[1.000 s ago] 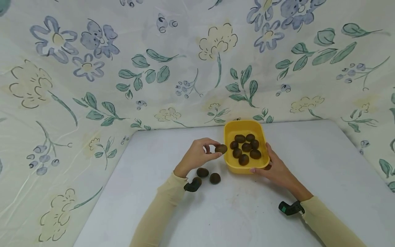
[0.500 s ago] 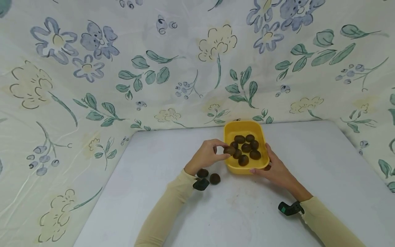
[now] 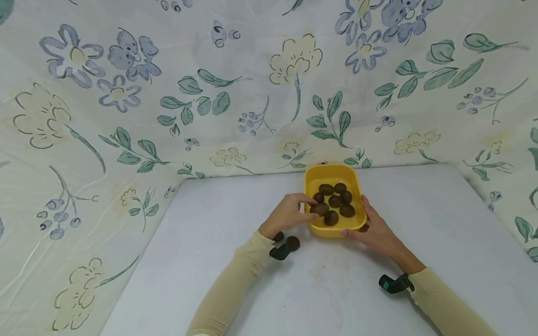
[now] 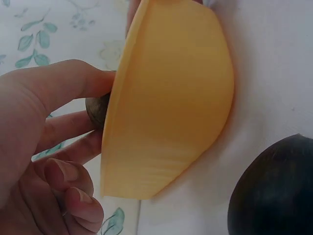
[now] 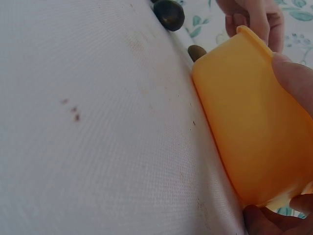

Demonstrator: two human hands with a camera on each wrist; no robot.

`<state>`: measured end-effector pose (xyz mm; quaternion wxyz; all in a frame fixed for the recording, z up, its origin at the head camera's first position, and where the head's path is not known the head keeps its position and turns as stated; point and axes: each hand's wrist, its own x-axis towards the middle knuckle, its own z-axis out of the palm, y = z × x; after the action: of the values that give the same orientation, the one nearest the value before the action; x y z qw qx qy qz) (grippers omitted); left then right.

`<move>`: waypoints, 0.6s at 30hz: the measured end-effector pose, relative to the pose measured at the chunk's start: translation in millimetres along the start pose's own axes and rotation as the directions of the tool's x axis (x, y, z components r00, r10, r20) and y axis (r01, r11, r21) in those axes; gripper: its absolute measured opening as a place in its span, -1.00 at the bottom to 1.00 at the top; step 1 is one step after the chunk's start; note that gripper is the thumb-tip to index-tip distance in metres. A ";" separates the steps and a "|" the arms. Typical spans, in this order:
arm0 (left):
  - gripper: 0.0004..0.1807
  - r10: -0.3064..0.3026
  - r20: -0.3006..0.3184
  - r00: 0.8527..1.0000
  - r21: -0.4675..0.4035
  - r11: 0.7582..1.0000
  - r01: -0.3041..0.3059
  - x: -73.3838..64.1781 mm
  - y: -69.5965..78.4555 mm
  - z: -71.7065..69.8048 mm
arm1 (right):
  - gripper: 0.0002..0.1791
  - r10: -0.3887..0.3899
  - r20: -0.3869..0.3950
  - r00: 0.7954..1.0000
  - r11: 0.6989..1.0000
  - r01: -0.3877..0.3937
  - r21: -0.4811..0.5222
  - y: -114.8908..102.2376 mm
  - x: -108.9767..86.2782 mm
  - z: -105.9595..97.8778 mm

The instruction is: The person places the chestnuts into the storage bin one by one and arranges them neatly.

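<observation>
A yellow plastic tub [image 3: 336, 232] stands at the back of the white table, several dark brown-green oval fruits [image 3: 335, 201] lying in it. My left hand [image 3: 287, 212] reaches over the tub's left rim and pinches one such fruit [image 3: 320, 209] between thumb and fingers, low among the others. In the left wrist view, the tub's wall [image 4: 171, 98] partly hides this held fruit [image 4: 97, 108]. My right hand [image 3: 378, 233] grips the tub at its right front corner, thumb on the rim and fingers against the side and underneath.
Two more dark fruits lie on the table left of the tub: one [image 3: 293, 243] in the open, the other [image 3: 278, 236] partly behind my left wrist. A floral cloth [image 3: 252, 135] hangs behind the table. Black wrist cameras [image 3: 280, 252] sit on both wrists.
My left hand has carried its fruit rightward from outside the tub, over the left rim, and down among the fruits inside. The right hand and the tub have stayed in place.
</observation>
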<state>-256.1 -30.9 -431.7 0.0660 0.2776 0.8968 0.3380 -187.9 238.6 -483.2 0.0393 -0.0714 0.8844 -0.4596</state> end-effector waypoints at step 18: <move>-0.61 -0.083 0.043 0.996 0.118 0.990 0.077 10.4 6.4 9.4 | 0.43 -0.007 -0.003 1.000 1.000 0.007 0.002 -0.7 0.3 -0.8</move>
<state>-259.0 -16.0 -434.0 0.0847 0.2527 0.9236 0.2756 -188.3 238.9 -482.1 0.0365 -0.0738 0.8838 -0.4605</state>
